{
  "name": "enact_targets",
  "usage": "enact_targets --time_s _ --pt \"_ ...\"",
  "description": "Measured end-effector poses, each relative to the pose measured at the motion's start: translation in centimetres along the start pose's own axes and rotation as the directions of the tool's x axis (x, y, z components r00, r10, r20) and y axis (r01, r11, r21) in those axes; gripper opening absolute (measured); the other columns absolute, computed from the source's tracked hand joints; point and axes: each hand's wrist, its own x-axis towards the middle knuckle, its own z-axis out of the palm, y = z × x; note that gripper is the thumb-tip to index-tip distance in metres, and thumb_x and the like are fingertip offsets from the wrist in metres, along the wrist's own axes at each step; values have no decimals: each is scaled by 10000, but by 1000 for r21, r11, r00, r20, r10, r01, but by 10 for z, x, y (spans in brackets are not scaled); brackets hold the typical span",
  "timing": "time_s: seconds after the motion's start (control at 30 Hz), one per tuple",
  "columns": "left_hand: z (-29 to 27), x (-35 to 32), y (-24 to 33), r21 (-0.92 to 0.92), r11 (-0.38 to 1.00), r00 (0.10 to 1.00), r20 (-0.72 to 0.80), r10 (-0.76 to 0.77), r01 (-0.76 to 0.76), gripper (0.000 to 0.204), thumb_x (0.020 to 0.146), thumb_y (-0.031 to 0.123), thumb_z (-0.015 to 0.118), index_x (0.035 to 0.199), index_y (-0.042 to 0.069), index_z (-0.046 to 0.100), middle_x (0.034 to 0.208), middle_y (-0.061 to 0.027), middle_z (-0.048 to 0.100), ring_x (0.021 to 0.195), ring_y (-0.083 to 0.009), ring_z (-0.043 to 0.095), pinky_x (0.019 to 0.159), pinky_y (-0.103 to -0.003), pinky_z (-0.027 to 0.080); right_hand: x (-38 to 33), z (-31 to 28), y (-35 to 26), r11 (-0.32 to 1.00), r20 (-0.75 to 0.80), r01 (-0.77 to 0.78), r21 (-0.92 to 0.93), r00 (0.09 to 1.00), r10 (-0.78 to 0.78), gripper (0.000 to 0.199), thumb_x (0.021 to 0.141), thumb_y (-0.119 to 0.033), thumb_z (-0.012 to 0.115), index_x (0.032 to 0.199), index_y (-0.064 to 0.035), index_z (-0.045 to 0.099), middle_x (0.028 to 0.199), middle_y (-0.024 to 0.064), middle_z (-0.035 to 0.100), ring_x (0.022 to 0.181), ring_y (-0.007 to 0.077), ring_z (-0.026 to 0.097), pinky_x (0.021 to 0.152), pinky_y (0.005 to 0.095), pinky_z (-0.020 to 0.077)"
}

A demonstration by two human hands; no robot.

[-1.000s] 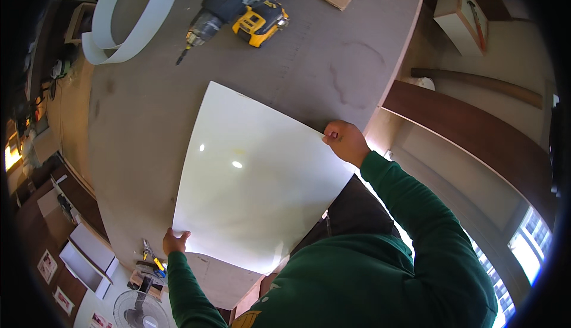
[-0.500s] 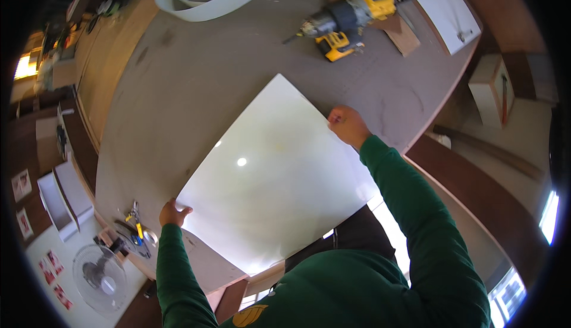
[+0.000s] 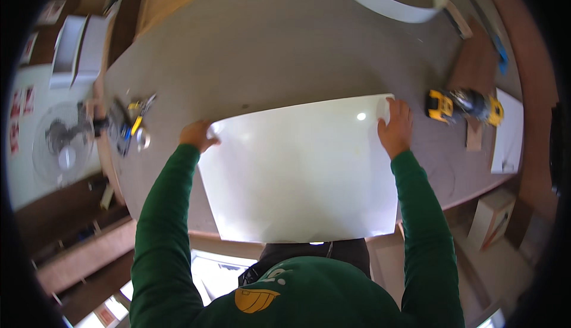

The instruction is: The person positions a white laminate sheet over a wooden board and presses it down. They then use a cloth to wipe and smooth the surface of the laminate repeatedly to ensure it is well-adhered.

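Observation:
A large glossy white panel point(image 3: 297, 176) lies in front of me, its near edge close to my waist and overhanging the table's front edge. My left hand point(image 3: 198, 136) grips its far left corner, the thumb on top and the fingers at the edge. At the far right corner my right hand point(image 3: 397, 128) holds the panel by its side, fingers bent over the edge. Light glares off the glossy surface. The undersides of both grips are hidden.
On the brown table point(image 3: 279, 54) a yellow and black cordless drill point(image 3: 465, 106) rests on wood strips at the right, beside a white board point(image 3: 508, 134). A white banding coil point(image 3: 386, 8) sits at the back. Hand tools point(image 3: 138, 119) and a fan point(image 3: 62, 143) are left.
The panel has turned from a diamond position to nearly square with my body. My left hand has moved farther away and right; my right hand has shifted right. The whole view has swung round.

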Motion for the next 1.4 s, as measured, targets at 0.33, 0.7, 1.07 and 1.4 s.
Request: enact_targets --time_s 0.33,0.7,1.07,1.4 --pt "8 -12 -4 -95 995 999 -21 -46 44 657 747 378 883 1274 88 621 1215 -123 698 1174 -350 649 1030 -447 493 -55 71 -100 886 215 321 -336 942 -259 772 1029 -640 427 1669 -242 260 1751 157 91 1607 401 66 1253 649 16" --pt "11 -2 -30 -241 967 996 -44 75 -83 720 694 384 922 1283 96 625 1299 -86 642 1238 -319 574 1063 -432 487 -54 72 -103 870 219 308 -384 946 -238 770 1026 -616 453 1670 -250 244 1755 145 80 1606 401 76 1264 620 22" --pt "11 3 -39 -341 935 995 -9 95 -92 697 675 371 937 1236 90 633 1263 -99 645 1229 -331 578 1042 -438 490 -54 78 -98 854 159 325 -406 946 -284 762 1019 -596 476 1663 -248 266 1754 139 98 1604 400 99 1264 620 43" --pt "25 5 -42 -305 952 999 -26 -40 30 708 692 461 920 1280 158 668 1443 -105 528 1378 -370 426 1106 -507 417 -53 78 -93 853 172 323 -411 946 -275 776 1011 -601 479 1666 -246 262 1753 141 106 1608 390 83 1267 615 38"
